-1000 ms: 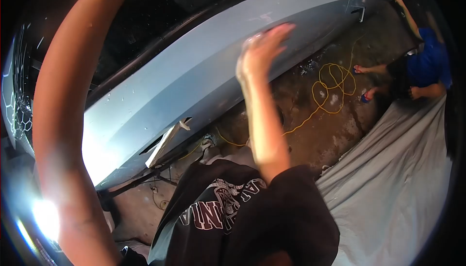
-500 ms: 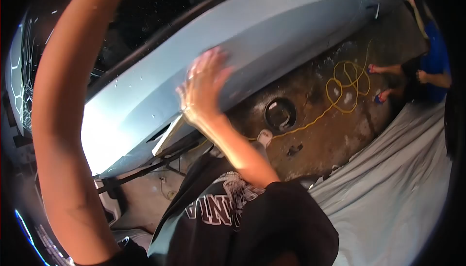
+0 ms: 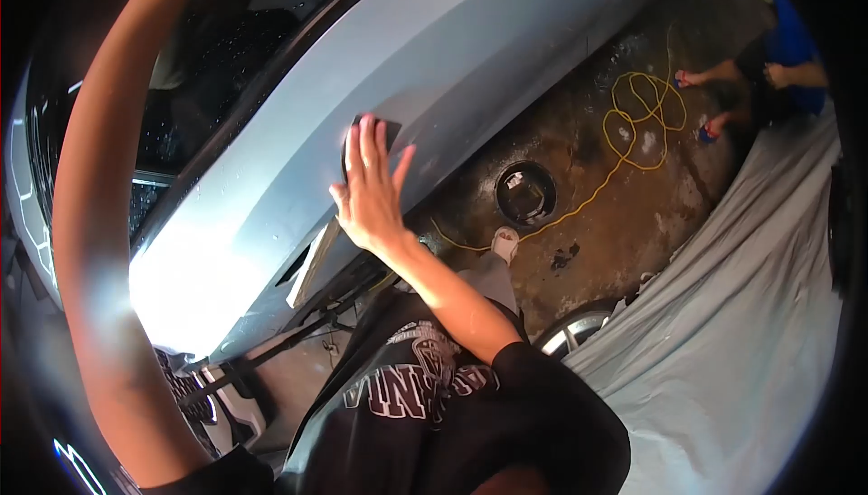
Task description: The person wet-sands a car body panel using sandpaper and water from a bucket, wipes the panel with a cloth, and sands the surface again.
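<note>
My right hand [image 3: 369,189] lies flat on the wet grey side panel of a car [image 3: 470,70], its fingers stretched over a thin dark pad [image 3: 391,133]. The pad's edges show on both sides of the fingers; its kind is not clear. My thumb and little finger stick out past it. On the left, my left arm [image 3: 99,215] reaches up alongside the dark, droplet-covered window [image 3: 226,61]. Its hand is cut off by the top of the view. A strong light glares on the lower left of the panel.
A round black tub [image 3: 526,195] stands on the wet floor beside a coiled yellow hose or cord [image 3: 624,147]. Grey cloth [image 3: 705,314] drapes over something with a wheel [image 3: 579,330]. A person in blue [image 3: 791,52] is at the far right. A pale strip [image 3: 314,262] juts below the panel.
My right hand, blurred before, is now sharp and lower on the panel, with the pad moved along under it. The view has shifted, and my left arm still reaches upward.
</note>
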The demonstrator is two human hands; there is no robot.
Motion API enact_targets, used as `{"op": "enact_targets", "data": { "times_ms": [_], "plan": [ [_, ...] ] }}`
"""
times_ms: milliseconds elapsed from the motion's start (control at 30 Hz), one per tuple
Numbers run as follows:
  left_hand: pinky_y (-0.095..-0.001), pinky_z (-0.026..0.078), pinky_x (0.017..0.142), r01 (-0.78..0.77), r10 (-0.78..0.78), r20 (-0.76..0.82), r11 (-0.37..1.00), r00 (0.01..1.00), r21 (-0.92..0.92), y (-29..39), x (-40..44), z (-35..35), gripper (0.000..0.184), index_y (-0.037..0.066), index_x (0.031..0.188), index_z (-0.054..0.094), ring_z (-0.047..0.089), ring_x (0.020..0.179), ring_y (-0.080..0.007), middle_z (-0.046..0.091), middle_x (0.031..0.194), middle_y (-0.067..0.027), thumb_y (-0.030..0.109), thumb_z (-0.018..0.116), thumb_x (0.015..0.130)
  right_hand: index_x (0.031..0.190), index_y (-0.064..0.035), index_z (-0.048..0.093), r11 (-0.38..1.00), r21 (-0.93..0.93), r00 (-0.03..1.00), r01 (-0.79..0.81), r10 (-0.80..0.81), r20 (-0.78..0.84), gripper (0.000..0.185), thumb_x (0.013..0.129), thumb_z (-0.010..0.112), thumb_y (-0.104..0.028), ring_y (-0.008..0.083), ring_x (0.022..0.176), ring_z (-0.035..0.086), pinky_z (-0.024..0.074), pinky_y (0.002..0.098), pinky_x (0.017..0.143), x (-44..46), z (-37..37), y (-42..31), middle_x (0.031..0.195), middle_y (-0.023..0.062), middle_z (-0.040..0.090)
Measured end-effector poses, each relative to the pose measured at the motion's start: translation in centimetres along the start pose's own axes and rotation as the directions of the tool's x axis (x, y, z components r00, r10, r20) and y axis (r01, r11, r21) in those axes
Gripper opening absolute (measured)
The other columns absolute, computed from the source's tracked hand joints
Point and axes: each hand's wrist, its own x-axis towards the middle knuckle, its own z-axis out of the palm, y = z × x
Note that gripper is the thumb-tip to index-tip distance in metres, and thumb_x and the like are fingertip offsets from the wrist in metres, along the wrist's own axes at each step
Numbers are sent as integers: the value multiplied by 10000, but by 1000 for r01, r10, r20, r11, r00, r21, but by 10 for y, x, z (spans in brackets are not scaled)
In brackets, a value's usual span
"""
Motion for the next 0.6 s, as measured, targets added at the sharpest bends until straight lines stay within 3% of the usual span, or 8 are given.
{"op": "enact_targets", "data": {
  "times_ms": [67, 133, 233, 267, 333, 433, 533, 600],
  "plan": [
    [-422, 482, 864, -22, 22, 44, 1000, 999, -13, 1, 2, -7, 218, 116, 910, 649, 604, 977, -244, 644, 1015, -57, 145, 736, 713, 1600, -92, 15, 988, -151, 997, -22, 11, -74, 695, 1045, 300, -400, 247, 1549, 16, -130, 590, 1170, 64, -43, 31, 1678, 114, -5],
    [-417, 482, 860, -27, 27, 55, 1000, 998, -3, -2, 2, -5, 216, 118, 903, 645, 604, 974, -247, 642, 1006, -57, 140, 735, 708, 1587, -49, 40, 973, 170, 927, -155, 203, -316, 686, 1052, 317, -377, 281, 1541, 48, -58, 585, 1182, 147, -69, 108, 1664, 165, 12],
    [-417, 478, 855, -6, 6, 2, 999, 1000, -32, 5, -2, -6, 215, 118, 896, 641, 602, 965, -243, 641, 1001, -57, 138, 735, 703, 1567, 17, 78, 900, 358, 837, -250, 387, -387, 674, 1063, 342, -344, 330, 1530, 97, 49, 576, 1199, 192, -82, 124, 1643, 243, 38],
    [-418, 476, 852, -22, 22, -19, 999, 1000, -28, 1, 3, -2, 216, 118, 895, 641, 601, 960, -243, 641, 1000, -58, 138, 736, 703, 1567, 17, 80, 909, 354, 840, -221, 361, -404, 682, 1058, 347, -349, 356, 1528, 96, 56, 585, 1195, 163, -77, 77, 1643, 244, 45],
    [-418, 474, 853, -27, 26, -39, 1000, 999, -6, -5, 5, 1, 218, 118, 895, 639, 599, 959, -244, 638, 999, -59, 138, 737, 701, 1578, -13, 90, 954, -241, 949, -177, 100, -300, 776, 1021, 375, -470, 362, 1533, 70, 21, 618, 1191, 79, -2, 24, 1657, 207, 2],
    [-418, 473, 861, -16, 15, -30, 1000, 999, -11, 1, 2, 2, 220, 115, 896, 639, 596, 964, -245, 634, 998, -60, 139, 739, 702, 1580, -21, 69, 983, -158, 993, 89, -99, -57, 804, 1011, 383, -494, 306, 1539, 52, -6, 581, 1204, 5, 34, -6, 1664, 176, -13],
    [-422, 467, 884, -3, 2, -12, 1000, 1000, -22, 1, 0, 0, 213, 112, 906, 647, 591, 986, -244, 630, 1020, -52, 145, 737, 716, 1572, 8, 34, 959, 273, 900, -76, 184, -395, 710, 1060, 301, -404, 244, 1543, 22, -37, 530, 1215, 149, -42, 114, 1663, 182, -5],
    [-425, 464, 892, -3, 3, -20, 1000, 1000, -29, -1, -1, 1, 208, 113, 906, 649, 589, 994, -245, 628, 1024, -49, 147, 737, 721, 1558, 41, 26, 903, 334, 832, -269, 393, -392, 734, 1056, 365, -373, 319, 1538, -15, 3, 553, 1211, 206, -128, 144, 1643, 243, 0]
  ]
}}
